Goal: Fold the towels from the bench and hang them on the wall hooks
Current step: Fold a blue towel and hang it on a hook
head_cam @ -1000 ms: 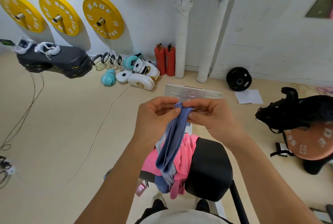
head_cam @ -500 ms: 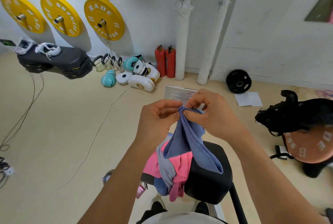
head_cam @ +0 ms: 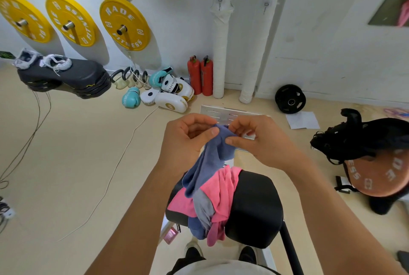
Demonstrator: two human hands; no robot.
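Shoes (head_cam: 221, 254) show at the bottom edge, on the floor just below a black padded table (head_cam: 254, 208). Draped over the table's left part lies a heap of cloth: a pink towel (head_cam: 223, 188), a grey towel (head_cam: 204, 206) across it, and a darker blue piece hanging off the near edge. Above the heap, both hands hold a blue towel (head_cam: 210, 159) up by its top edge; the rest hangs down, and its lower end reaches the heap. The left hand (head_cam: 188, 137) pinches the towel between thumb and curled fingers. The right hand (head_cam: 259, 139) pinches the same edge just beside it, thumb below and fingers bent over the top.

Beyond the hands a slotted metal plate (head_cam: 223, 113) lies on the floor. A black bag (head_cam: 358, 137) rests on an orange weight plate (head_cam: 380, 173) to the right. Farther off are boxing gloves (head_cam: 163, 93), two red extinguishers (head_cam: 200, 75) and a black weight plate (head_cam: 290, 99) by the wall. Two small wall hooks (head_cam: 219, 2) sit high on the white wall, near the yellow plates (head_cam: 125, 23) mounted on the left.
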